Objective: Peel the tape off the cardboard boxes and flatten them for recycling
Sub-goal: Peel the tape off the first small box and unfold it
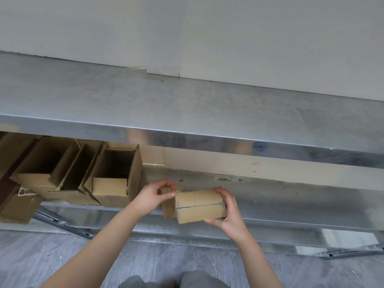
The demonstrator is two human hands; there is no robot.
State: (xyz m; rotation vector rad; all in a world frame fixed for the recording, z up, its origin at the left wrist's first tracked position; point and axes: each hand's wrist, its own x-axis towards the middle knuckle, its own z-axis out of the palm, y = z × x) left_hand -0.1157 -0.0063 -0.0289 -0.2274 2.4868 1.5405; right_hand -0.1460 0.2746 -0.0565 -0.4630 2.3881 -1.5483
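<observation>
Cardboard box (199,205) sits gripped in right hand (227,213), left hand (154,194) pinching tape (167,190).

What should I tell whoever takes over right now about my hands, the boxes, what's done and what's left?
Left hand pinches a wad of tape at the small box's left end.
Right hand grips that box's right end, by the lower shelf's front edge.
Done: tape partly peeled.
Left: finish peeling, flatten it; the open boxes further left are unflattened too.
</observation>
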